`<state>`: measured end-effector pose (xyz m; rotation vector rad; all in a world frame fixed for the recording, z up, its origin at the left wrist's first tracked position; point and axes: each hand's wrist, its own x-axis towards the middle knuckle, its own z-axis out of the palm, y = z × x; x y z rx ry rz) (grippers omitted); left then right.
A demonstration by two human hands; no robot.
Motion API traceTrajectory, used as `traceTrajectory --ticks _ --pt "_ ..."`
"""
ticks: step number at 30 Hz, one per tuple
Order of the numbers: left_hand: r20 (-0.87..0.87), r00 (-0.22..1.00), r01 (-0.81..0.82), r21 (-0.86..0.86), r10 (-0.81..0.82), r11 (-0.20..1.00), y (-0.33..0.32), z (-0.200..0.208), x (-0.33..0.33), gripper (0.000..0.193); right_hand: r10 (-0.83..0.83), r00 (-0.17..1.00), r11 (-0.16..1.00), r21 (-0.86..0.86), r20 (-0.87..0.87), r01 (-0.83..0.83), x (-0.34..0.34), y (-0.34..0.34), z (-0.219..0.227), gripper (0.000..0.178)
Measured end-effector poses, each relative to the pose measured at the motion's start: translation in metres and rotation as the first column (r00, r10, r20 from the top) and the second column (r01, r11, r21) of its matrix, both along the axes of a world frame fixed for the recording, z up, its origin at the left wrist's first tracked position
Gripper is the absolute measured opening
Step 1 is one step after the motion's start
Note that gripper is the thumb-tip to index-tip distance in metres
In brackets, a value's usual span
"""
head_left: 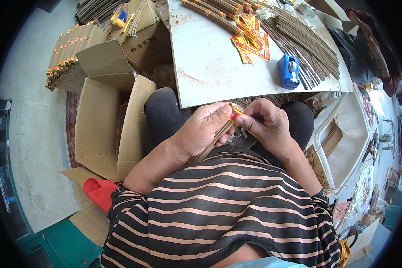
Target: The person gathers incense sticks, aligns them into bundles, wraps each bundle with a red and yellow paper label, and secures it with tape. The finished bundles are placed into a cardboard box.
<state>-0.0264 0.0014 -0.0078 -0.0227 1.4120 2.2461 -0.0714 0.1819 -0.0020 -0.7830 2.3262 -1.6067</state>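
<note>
In my lap, close against my striped shirt, I hold a bundle of thin brown incense sticks (211,145). My left hand (206,121) is wrapped round it near its upper end, with the thumb on top. A red and yellow paper band (235,113) lies around that end. My right hand (266,120) pinches the band between thumb and fingertips. The bundle slants down to the left, and its lower part goes out of sight behind my left forearm. On the table ahead lie several loose red and yellow paper strips (253,39), with a blue tape dispenser (289,71) to their right.
The white table (201,76) has banded bundles (214,17) at its back and loose sticks (306,44) at right. An opened cardboard box (94,129) stands at my left, with stacked bundles (71,51) beyond. A white tub (348,147) is at my right.
</note>
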Motion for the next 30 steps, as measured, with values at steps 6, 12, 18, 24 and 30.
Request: traceTrajectory --ticks 6,12,18,24,30 --pt "-0.017 1.0 -0.023 -0.084 0.022 0.996 0.006 0.006 0.001 0.039 0.04 0.995 0.965 -0.261 0.097 -0.014 -0.007 0.003 -0.022 0.022" --pt "-0.147 0.985 -0.125 -0.248 0.09 0.961 0.013 0.004 0.003 0.039 -0.078 0.975 0.975 -0.22 -0.21 0.03 -0.017 -0.001 -0.027 0.023" --pt "-0.358 0.926 -0.3 -0.513 0.117 0.804 0.025 0.005 0.009 0.04 -0.093 0.99 0.995 0.049 0.104 0.088 0.002 0.001 0.008 0.023" --pt "-0.427 0.903 -0.318 -0.578 0.053 0.751 0.03 0.0 0.014 0.045 -0.02 0.957 0.997 0.076 0.29 -0.002 0.007 0.008 0.015 0.023" --pt "-0.35 0.937 -0.16 -0.467 -0.015 0.87 0.025 0.003 0.012 0.046 0.126 0.92 0.99 -0.109 0.372 -0.091 0.004 0.017 -0.005 0.025"
